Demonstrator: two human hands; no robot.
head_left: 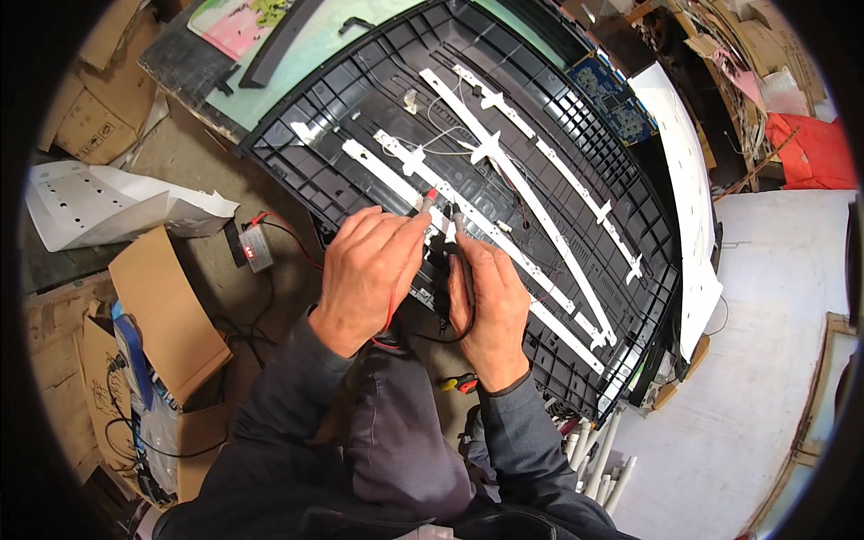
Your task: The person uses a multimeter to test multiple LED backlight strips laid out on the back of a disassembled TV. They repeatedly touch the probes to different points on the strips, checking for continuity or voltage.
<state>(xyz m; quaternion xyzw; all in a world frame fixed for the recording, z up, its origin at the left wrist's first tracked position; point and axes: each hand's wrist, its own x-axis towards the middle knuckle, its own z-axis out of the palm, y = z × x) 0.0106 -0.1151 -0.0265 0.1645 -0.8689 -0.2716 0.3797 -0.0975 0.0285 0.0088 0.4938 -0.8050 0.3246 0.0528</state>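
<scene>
A pinch of my left hand (364,270) holds a red-tipped test probe (428,200), pointing away from me. Beside it, my right hand (493,292) grips a black test probe (458,219) with its dark lead running down past the palm. Both tips are close together over a white LED strip (504,241); whether they touch its contacts is too small to tell. Several such strips, joined by thin wires, lie across a large black plastic TV back shell (432,40). A small tester box (256,249) with a lit red display stands at the left, with a red lead attached.
An opened cardboard box (171,315) with cables and bags is at the lower left, below a bent white sheet (126,209). A green circuit board (614,97) and a white panel (679,162) sit along the shell's right edge. Several white tubes (605,459) stand near my right arm.
</scene>
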